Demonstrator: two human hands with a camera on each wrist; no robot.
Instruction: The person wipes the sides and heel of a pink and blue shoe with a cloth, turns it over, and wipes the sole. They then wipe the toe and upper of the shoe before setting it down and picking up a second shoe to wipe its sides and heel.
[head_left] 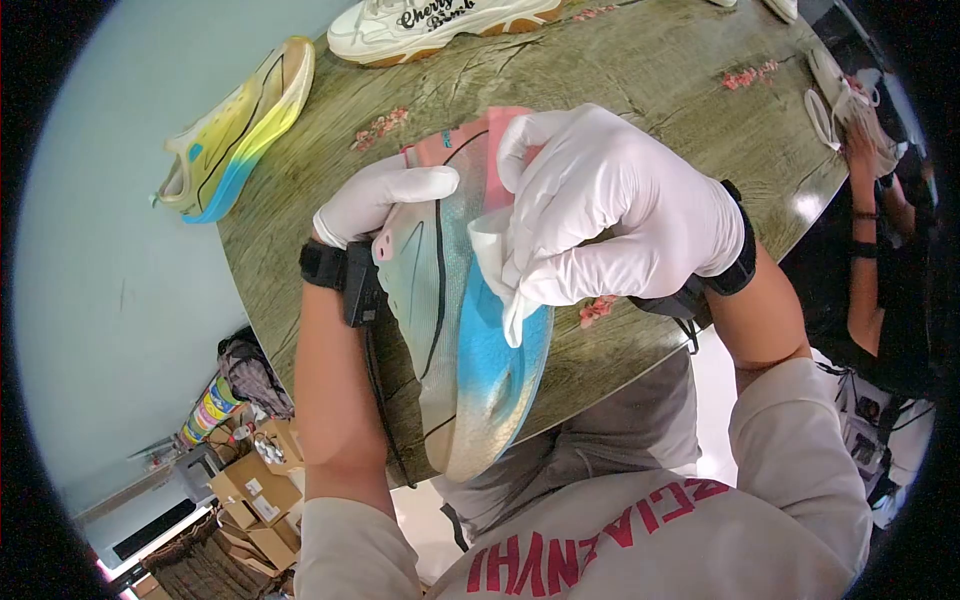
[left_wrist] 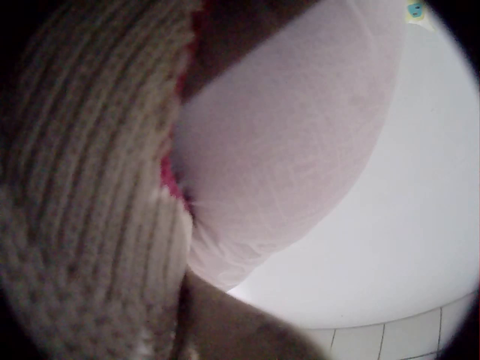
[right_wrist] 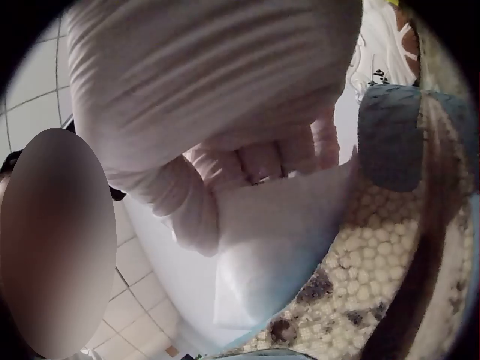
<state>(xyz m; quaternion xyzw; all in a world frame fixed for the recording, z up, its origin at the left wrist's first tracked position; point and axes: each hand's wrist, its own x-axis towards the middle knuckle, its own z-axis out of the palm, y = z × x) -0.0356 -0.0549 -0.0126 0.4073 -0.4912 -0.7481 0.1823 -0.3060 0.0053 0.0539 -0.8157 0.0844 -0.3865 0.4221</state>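
Observation:
A running shoe (head_left: 430,290) in pale green, pink and blue is tilted on its side over the table's near edge. My gloved left hand (head_left: 375,200) grips it by the upper, thumb laid across the side and the other fingers hidden behind it. In the left wrist view the glove (left_wrist: 285,142) lies against the ribbed knit upper (left_wrist: 82,165). My gloved right hand (head_left: 610,210) holds a folded white wipe (head_left: 490,250) against the blue midsole. The right wrist view shows the wipe (right_wrist: 281,225) beside the beaded outsole (right_wrist: 375,255), which has dark smudges.
On the wood-patterned table (head_left: 660,80), a yellow and blue shoe (head_left: 240,130) stands at the left edge and a white sneaker (head_left: 440,25) at the back. A dark reflective surface (head_left: 900,260) borders the right side. Cardboard boxes (head_left: 255,490) sit on the floor at lower left.

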